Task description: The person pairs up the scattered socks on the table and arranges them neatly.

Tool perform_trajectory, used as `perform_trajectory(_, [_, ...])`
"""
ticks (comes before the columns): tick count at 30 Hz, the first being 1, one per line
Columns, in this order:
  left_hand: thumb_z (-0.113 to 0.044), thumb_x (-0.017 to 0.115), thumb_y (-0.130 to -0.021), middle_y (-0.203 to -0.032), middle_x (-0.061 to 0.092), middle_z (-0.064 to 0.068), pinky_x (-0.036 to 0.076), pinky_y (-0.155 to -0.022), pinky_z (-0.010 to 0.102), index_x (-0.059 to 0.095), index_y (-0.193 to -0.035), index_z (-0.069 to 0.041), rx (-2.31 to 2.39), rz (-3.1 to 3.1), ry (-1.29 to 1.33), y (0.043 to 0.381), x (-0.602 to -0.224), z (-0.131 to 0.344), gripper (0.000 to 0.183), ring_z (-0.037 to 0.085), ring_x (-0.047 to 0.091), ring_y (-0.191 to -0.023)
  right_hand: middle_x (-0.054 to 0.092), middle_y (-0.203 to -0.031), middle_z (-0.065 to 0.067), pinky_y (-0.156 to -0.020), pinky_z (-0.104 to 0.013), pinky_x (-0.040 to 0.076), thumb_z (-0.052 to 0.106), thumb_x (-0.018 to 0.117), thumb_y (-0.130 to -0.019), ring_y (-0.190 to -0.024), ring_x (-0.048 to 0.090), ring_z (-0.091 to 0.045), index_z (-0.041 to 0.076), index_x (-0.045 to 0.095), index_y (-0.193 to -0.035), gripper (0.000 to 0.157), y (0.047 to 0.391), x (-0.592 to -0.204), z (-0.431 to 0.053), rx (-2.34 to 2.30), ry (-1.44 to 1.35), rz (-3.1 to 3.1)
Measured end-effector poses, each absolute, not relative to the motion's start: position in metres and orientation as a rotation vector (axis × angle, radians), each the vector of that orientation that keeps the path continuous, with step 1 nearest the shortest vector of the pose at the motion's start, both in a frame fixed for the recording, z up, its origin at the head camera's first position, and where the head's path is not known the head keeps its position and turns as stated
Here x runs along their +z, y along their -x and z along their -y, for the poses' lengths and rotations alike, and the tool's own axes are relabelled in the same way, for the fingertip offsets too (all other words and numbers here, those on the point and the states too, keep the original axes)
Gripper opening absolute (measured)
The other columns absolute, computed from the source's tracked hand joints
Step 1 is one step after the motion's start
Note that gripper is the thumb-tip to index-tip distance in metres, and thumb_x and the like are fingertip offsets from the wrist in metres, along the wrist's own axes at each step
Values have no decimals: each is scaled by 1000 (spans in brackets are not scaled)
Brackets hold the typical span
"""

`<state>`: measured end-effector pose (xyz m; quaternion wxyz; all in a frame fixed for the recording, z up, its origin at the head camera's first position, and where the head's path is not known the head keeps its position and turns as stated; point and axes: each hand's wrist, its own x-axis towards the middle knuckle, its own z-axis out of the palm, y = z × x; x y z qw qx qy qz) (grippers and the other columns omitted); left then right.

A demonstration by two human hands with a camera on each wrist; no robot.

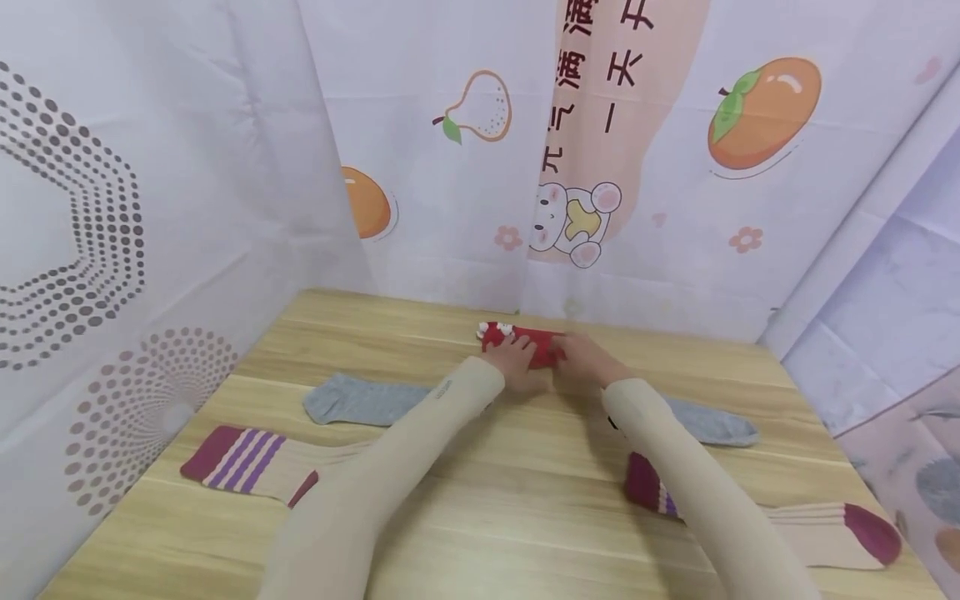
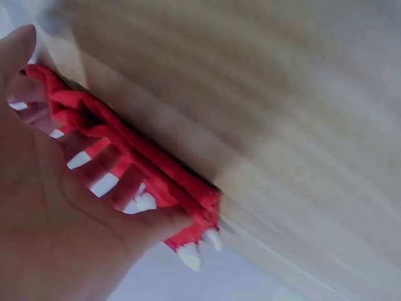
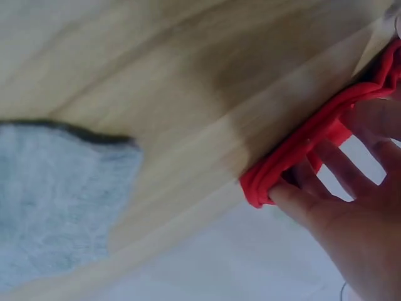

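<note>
A red sock [image 1: 536, 346] with white puffy trim at its left end lies folded near the back of the wooden table. My left hand [image 1: 513, 358] grips its trimmed end, fingers laid over the top. In the left wrist view the red fabric [image 2: 138, 157] bunches along a rolled edge under those fingers. On the opposite end, my right hand [image 1: 588, 358] holds the fabric, slightly blurred. The right wrist view shows fingers of the right hand [image 3: 357, 213] tucked at the sock's folded edge [image 3: 301, 147].
Grey socks lie flat at left [image 1: 360, 400] and right [image 1: 708, 421], partly under the forearms. Nearer the front are cream socks with maroon ends, one at left [image 1: 247, 460] and one at right [image 1: 825, 533]. A printed curtain [image 1: 420, 208] hangs behind the table [image 1: 510, 517].
</note>
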<state>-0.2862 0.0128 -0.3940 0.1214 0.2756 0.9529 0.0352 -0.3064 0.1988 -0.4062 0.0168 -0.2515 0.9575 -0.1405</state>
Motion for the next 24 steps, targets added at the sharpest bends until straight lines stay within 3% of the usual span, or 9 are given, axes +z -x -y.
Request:
perform_trajectory(11, [-50, 48, -100, -156, 38, 9, 27, -113, 60, 40, -150, -8, 172, -2867, -839, 309, -402, -17, 66, 30, 32, -144, 63, -89, -11, -89, -48, 49, -2, 58, -85, -88, 58, -32, 1, 65, -98, 15, 324, -411, -203, -414, 711, -3054])
perform_trajectory(18, [-54, 44, -100, -160, 33, 6, 24, -116, 56, 38, -152, -12, 125, -2889, -826, 321, -410, -15, 68, 27, 26, -148, 67, -109, -14, -101, -50, 45, 1, 57, -88, -109, 62, -35, 3, 63, -112, 25, 324, -413, -203, -405, 643, -3087])
perform_trajectory(24, [-53, 41, -101, -161, 31, 6, 22, -117, 57, 34, -155, -11, 124, -2878, -793, 320, -413, -17, 68, 27, 24, -149, 65, -118, -19, -102, -56, 43, 12, 58, -92, -116, 58, -39, 1, 59, -118, 28, 315, -418, -197, -72, 689, -3142])
